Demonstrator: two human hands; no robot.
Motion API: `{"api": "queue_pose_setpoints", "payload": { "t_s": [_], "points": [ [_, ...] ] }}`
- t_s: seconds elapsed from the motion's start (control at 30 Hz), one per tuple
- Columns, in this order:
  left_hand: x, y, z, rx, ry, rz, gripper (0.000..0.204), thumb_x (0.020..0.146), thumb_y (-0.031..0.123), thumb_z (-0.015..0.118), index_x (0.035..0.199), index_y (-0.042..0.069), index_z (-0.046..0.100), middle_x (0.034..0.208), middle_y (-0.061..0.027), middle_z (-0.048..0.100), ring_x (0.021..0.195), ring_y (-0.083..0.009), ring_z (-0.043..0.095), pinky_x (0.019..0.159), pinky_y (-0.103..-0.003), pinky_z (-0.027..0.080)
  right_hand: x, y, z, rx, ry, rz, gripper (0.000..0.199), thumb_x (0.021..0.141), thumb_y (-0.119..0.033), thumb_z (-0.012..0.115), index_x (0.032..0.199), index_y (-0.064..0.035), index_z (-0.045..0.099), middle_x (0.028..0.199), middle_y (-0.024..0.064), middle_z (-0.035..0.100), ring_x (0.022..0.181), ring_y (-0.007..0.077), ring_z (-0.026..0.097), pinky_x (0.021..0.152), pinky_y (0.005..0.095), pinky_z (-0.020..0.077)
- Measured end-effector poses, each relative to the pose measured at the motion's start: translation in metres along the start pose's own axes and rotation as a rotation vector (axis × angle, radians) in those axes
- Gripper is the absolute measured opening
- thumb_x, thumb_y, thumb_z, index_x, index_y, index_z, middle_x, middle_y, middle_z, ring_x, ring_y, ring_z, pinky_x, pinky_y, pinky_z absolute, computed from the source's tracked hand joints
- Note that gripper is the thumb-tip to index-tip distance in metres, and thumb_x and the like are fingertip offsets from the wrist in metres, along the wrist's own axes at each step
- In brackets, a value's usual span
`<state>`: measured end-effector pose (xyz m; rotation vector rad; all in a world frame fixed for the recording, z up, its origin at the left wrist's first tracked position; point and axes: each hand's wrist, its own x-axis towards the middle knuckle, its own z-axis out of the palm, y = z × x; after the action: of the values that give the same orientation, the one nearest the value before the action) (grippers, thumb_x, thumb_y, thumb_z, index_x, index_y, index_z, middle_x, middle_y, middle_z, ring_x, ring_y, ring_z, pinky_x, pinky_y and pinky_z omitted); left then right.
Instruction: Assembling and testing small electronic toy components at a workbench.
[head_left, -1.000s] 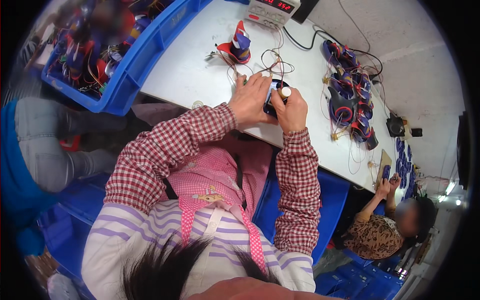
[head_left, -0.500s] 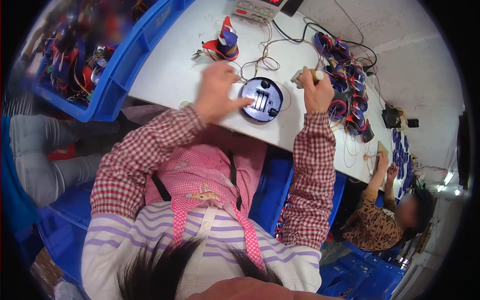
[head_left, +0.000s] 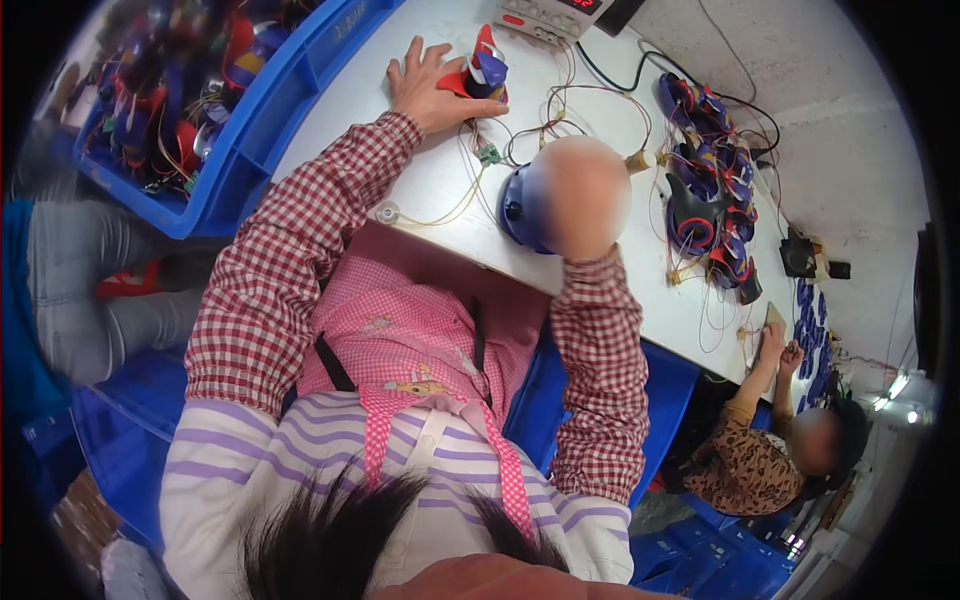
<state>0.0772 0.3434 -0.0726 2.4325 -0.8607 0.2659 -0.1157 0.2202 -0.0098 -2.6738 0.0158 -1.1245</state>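
Observation:
My left hand point(head_left: 430, 92) lies on the white table with its fingers spread. Its thumb stretches along the lower edge of a red, purple and silver plastic shell point(head_left: 487, 72) that stands upright. Wires run from there to a small green circuit board point(head_left: 488, 155). A round, dark blue base point(head_left: 520, 210) sits near the table's front edge, partly hidden by my right hand point(head_left: 588, 200). That hand is blurred over, so its fingers do not show. Just beyond it, a tan, cylinder-ended piece point(head_left: 638, 161) lies on the table. A small silver disc point(head_left: 387, 212) on a wire rests at the table edge.
A blue crate point(head_left: 240, 150) full of wired shells stands at the left. A grey power supply point(head_left: 548, 18) is at the back. Several dark blue and red shells point(head_left: 700, 215) are heaped at the right. Farther right, another person point(head_left: 750, 450) works at the table.
My left hand has moved away from the round base, up to the plastic shell. My right hand has left the tan-ended piece and come left over the base. The silver disc and green board now show.

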Motion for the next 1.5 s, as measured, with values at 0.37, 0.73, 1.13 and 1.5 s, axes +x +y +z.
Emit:
{"api": "queue_pose_setpoints", "payload": {
  "t_s": [0.37, 0.73, 1.13, 1.5],
  "points": [
    [0.026, 0.02, -0.025, -0.098, -0.323, -0.114, 0.074, 0.071, 0.067, 0.057, 0.107, 0.003, 0.065, 0.107, -0.01, 0.063, 0.124, -0.0323, 0.036, 0.097, -0.046, 0.025, 0.013, -0.034, 0.066, -0.287, -0.22, 0.079, 0.017, 0.074, -0.011, 0.066, 0.089, -0.005, 0.064, 0.083, 0.0078, 0.054, 0.077, 0.0239, 0.049, 0.075, 0.0341, 0.0428],
    [-0.026, 0.049, -0.087, -1.425, -0.266, -0.081, 0.045, 0.073, 0.035, 0.073, 0.095, -0.003, 0.067, 0.097, -0.0122, 0.067, 0.083, -0.0164, 0.062, 0.077, -0.022, 0.046, 0.007, -0.026, -0.039, 0.967, -0.192, 0.934, 0.015, 0.082, -0.003, 0.063, 0.097, -0.0024, 0.062, 0.086, 0.0065, 0.057, 0.067, 0.0102, 0.052, 0.063, 0.0192, 0.0431],
    [-0.067, 0.076, -0.034, -0.653, -0.346, 0.312, 0.038, 0.064, 0.037, 0.076, 0.08, 0.004, 0.067, 0.073, -0.0091, 0.061, 0.069, -0.0208, 0.051, 0.071, -0.027, 0.046, -0.082, 0.039, -0.006, -0.017, -0.011, 0.37, 0.048, 0.079, -0.016, 0.067, 0.122, -0.0046, 0.049, 0.11, 0.0169, 0.05, 0.08, 0.0197, 0.055, 0.068, 0.0253, 0.0476],
    [-0.103, 0.083, -0.116, -1.67, -0.333, 0.069, 0.047, 0.071, 0.011, 0.071, 0.112, 0.002, 0.051, 0.107, -0.0082, 0.061, 0.094, -0.0161, 0.058, 0.089, -0.027, 0.044, 0.019, -0.083, -0.086, 0.882, -0.029, 0.54, 0.043, 0.084, -0.001, 0.054, 0.126, -0.002, 0.042, 0.11, 0.0136, 0.052, 0.09, 0.0181, 0.052, 0.077, 0.027, 0.0456]
  ]
}}
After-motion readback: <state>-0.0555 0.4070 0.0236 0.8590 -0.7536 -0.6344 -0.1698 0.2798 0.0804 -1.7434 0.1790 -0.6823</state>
